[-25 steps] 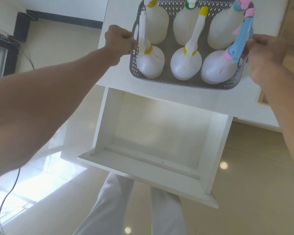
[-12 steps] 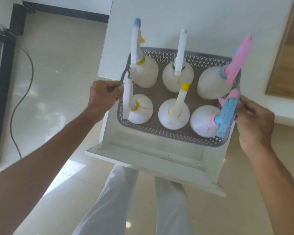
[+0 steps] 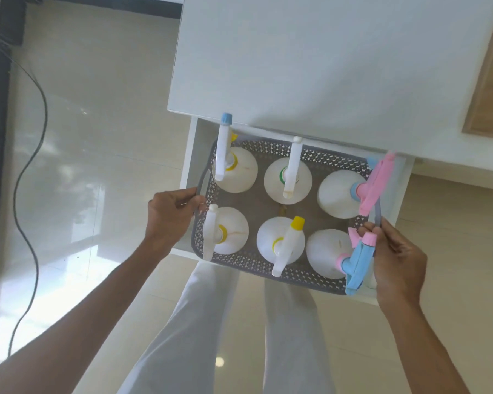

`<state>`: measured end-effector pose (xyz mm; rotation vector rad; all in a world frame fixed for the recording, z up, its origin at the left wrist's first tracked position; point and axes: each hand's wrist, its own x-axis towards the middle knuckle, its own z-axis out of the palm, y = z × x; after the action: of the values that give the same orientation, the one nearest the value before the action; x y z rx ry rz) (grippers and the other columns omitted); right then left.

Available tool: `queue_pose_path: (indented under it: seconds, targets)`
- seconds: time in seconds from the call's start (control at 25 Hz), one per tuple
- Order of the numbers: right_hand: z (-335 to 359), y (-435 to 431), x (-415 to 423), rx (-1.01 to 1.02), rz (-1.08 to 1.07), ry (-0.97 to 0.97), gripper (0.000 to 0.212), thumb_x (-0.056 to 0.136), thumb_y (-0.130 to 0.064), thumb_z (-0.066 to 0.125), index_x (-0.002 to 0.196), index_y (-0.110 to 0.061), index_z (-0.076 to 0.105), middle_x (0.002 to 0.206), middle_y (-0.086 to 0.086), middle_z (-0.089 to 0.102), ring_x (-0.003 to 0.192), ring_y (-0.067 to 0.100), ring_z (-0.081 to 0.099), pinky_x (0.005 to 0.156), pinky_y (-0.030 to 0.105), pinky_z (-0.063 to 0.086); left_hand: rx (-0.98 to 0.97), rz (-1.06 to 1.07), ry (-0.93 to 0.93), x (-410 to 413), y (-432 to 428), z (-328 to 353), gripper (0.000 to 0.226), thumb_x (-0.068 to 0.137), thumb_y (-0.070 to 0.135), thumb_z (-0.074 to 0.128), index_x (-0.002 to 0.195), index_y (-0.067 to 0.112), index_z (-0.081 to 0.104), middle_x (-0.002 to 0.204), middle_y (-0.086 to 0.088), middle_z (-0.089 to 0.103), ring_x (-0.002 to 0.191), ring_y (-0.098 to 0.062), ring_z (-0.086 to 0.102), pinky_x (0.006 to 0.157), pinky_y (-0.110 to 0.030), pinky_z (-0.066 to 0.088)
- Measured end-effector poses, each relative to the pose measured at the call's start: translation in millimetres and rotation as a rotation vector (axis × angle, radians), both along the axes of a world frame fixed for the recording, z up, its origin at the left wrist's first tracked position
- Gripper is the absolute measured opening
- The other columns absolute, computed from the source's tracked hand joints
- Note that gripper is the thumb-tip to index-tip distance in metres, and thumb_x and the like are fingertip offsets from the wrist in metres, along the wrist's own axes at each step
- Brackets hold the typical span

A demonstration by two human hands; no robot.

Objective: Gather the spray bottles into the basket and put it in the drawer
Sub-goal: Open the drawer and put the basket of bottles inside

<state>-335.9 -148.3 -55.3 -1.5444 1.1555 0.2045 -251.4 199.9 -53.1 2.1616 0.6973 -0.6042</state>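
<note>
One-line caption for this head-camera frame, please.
Both hands, left and right, hold a grey basket of six spray bottles over the open white drawer.

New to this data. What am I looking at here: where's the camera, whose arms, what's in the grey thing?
There is no machine here: a person works with two bare hands. The single picture comes from a wide-angle camera worn on the head, looking down past the arms to the person's pale trousers and the glossy floor.

The left hand grips the left handle of a grey perforated plastic basket, and the right hand grips its right side. The basket holds six white plastic spray bottles in two rows of three. Their trigger heads differ: one nearest the right hand is blue and pink, one behind it pink, others white with yellow, green or blue trim.

The basket sits over the open white drawer of a white cabinet. Whether it already rests on the drawer bottom cannot be told.
</note>
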Motion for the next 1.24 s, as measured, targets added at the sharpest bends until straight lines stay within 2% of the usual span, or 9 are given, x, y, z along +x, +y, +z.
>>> queue_pose_path:
  seconds: [0.08, 0.16, 0.28, 0.4, 0.52, 0.68, 0.84, 1.08, 1.24]
  targets:
    - [-12, 5, -5, -0.012, -0.031, 0.020, 0.035, 0.102, -0.005, 0.061, 0.136, 0.000, 0.062, 0.114, 0.019, 0.075, 0.089, 0.006, 0.077, 0.104, 0.037, 0.057, -0.005, 0.024, 0.013, -8, 2, -10, 0.032, 0.087, 0.022, 0.074, 0.073, 0.051, 0.075, 0.066, 0.024, 0.074, 0.060, 0.000, 0.065, 0.074, -0.023, 0.056]
    - [-29, 8, -5, -0.002, -0.060, 0.034, 0.035, 0.102, -0.004, 0.060, 0.137, 0.000, 0.061, 0.115, 0.019, 0.074, 0.103, 0.024, 0.074, 0.109, 0.047, 0.053, -0.002, 0.040, 0.026, -10, 3, -24, 0.017, 0.087, 0.024, 0.073, 0.089, 0.039, 0.080, 0.068, 0.025, 0.074, 0.067, -0.010, 0.072, 0.077, -0.026, 0.057]
    - [-58, 10, 0, -0.012, -0.047, 0.047, 0.036, 0.102, -0.004, 0.060, 0.137, 0.001, 0.060, 0.118, 0.019, 0.073, 0.099, 0.022, 0.074, 0.110, 0.046, 0.052, 0.008, 0.014, 0.031, -5, 1, -50, 0.024, 0.087, 0.023, 0.072, 0.083, 0.046, 0.077, 0.064, 0.025, 0.072, 0.071, -0.024, 0.073, 0.081, -0.030, 0.059]
    - [-97, 10, 5, -0.040, -0.002, 0.033, 0.036, 0.102, -0.004, 0.059, 0.138, 0.003, 0.059, 0.119, 0.009, 0.073, 0.079, -0.010, 0.072, 0.094, 0.019, 0.057, 0.003, 0.013, 0.039, 4, 2, -93, 0.037, 0.086, 0.020, 0.072, 0.070, 0.054, 0.073, 0.062, 0.020, 0.072, 0.068, -0.015, 0.065, 0.090, -0.039, 0.061]
    - [-144, 11, 8, -0.051, 0.031, 0.028, 0.036, 0.102, -0.001, 0.058, 0.137, 0.007, 0.058, 0.115, -0.012, 0.064, 0.072, -0.025, 0.064, 0.076, -0.001, 0.050, 0.002, 0.018, 0.043, 9, -1, -143, 0.021, 0.086, 0.018, 0.071, 0.080, 0.037, 0.079, 0.061, 0.022, 0.071, 0.062, 0.001, 0.061, 0.086, -0.030, 0.059]
    - [-197, 8, 6, -0.005, 0.061, 0.057, 0.039, 0.102, -0.002, 0.060, 0.140, 0.005, 0.056, 0.123, -0.002, 0.064, 0.075, -0.019, 0.067, 0.093, 0.015, 0.057, 0.016, 0.145, 0.063, 8, -4, -204, 0.022, 0.086, 0.015, 0.073, 0.107, 0.014, 0.079, 0.080, 0.003, 0.076, 0.061, 0.006, 0.058, 0.093, -0.030, 0.059]
    - [-230, 4, 0, 0.002, 0.077, 0.080, 0.036, 0.101, -0.008, 0.064, 0.136, 0.002, 0.063, 0.123, 0.009, 0.073, 0.079, -0.008, 0.071, 0.104, 0.037, 0.057, -0.021, 0.206, 0.115, 1, -6, -236, 0.027, 0.088, 0.011, 0.072, 0.115, 0.007, 0.075, 0.088, 0.000, 0.077, 0.069, 0.003, 0.067, 0.097, -0.032, 0.058]
    - [-259, -6, -5, -0.014, 0.173, 0.093, 0.037, 0.102, -0.004, 0.060, 0.139, 0.002, 0.059, 0.131, 0.011, 0.069, 0.107, 0.012, 0.068, 0.110, 0.038, 0.053, -0.024, 0.164, 0.137, -6, -11, -247, 0.030, 0.091, 0.009, 0.068, 0.121, 0.009, 0.072, 0.110, -0.008, 0.075, 0.093, -0.009, 0.068, 0.100, -0.024, 0.053]
    - [-260, -10, -8, -0.034, 0.219, 0.122, 0.035, 0.101, -0.011, 0.062, 0.136, -0.010, 0.065, 0.130, -0.001, 0.070, 0.117, 0.007, 0.066, 0.113, 0.031, 0.050, -0.083, 0.125, 0.193, -5, -16, -237, 0.032, 0.094, 0.008, 0.062, 0.123, 0.016, 0.068, 0.115, 0.000, 0.070, 0.104, -0.009, 0.064, 0.098, -0.020, 0.049]
